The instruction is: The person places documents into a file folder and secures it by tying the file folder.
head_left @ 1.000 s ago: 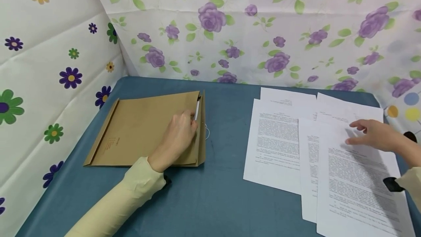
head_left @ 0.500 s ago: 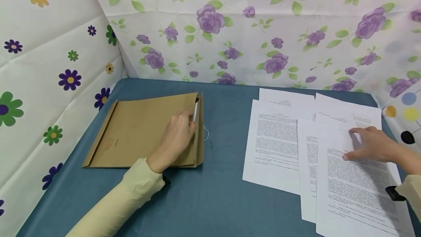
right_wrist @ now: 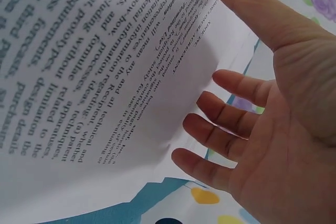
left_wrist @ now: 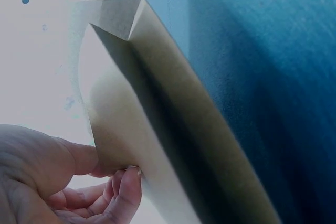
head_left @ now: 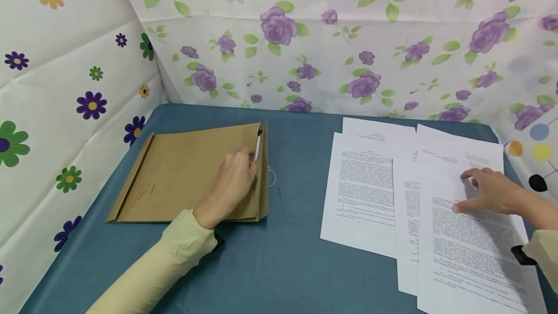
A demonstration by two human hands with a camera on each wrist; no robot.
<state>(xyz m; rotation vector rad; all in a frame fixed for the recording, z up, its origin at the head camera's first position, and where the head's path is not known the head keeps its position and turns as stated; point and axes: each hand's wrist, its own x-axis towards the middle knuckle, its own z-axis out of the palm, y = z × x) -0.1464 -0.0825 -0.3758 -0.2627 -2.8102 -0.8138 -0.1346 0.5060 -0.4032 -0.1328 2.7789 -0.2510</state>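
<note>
A brown paper document envelope (head_left: 183,173) lies on the left of the table, its mouth facing right. A sliver of white (head_left: 258,147) shows in that mouth. My left hand (head_left: 228,183) pinches the envelope's upper edge near the opening; in the left wrist view, thumb and curled fingers hold the raised brown flap (left_wrist: 113,108). Over the printed sheets at the right, my right hand (head_left: 492,190) is spread, thumb and fingertips at the top sheet (head_left: 475,241). In the right wrist view its fingers (right_wrist: 207,169) are apart, near the printed page (right_wrist: 105,77).
Several overlapping white sheets (head_left: 366,183) cover the right side of the blue tabletop (head_left: 296,256). A thin white string (head_left: 272,178) loops out beside the envelope's mouth. Flower-patterned cloth (head_left: 322,62) rises behind the table, with another patterned cloth (head_left: 43,110) at the left.
My right hand has come down onto the sheets and spread slightly. My left hand keeps its hold on the envelope's edge, with hardly any movement.
</note>
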